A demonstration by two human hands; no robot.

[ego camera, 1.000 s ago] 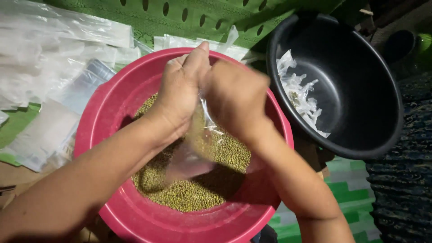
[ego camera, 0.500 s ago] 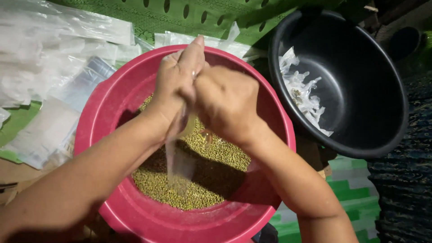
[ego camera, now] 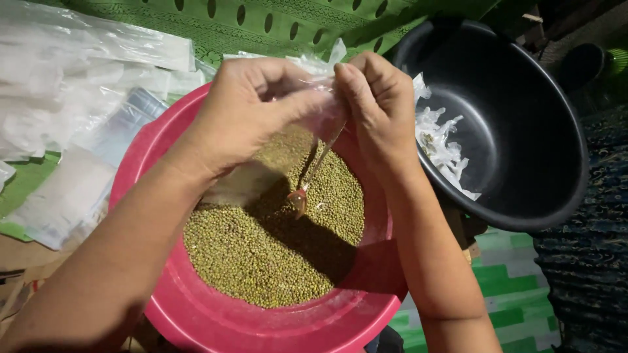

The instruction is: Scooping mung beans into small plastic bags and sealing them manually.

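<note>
A pink plastic basin (ego camera: pixel 196 314) sits below me, partly filled with small green beans (ego camera: pixel 275 248). Above its far side my left hand (ego camera: pixel 252 114) and my right hand (ego camera: pixel 379 108) both pinch the top of a small clear plastic bag (ego camera: pixel 314 157). The bag hangs down over the beans as a thin, twisted strip with its tip just above them. The fingers of both hands are closed on the bag's upper edge.
A black basin (ego camera: pixel 523 189) stands at the right with several crumpled clear bags (ego camera: pixel 438 144) inside. A pile of flat clear bags (ego camera: pixel 72 98) lies at the left on a green mat (ego camera: pixel 294 26). Green-and-white sacking (ego camera: pixel 510 287) shows at lower right.
Both hands have lifted up and toward the basin's far rim with the bag. The bag, wider before, now hangs as a thin strip.
</note>
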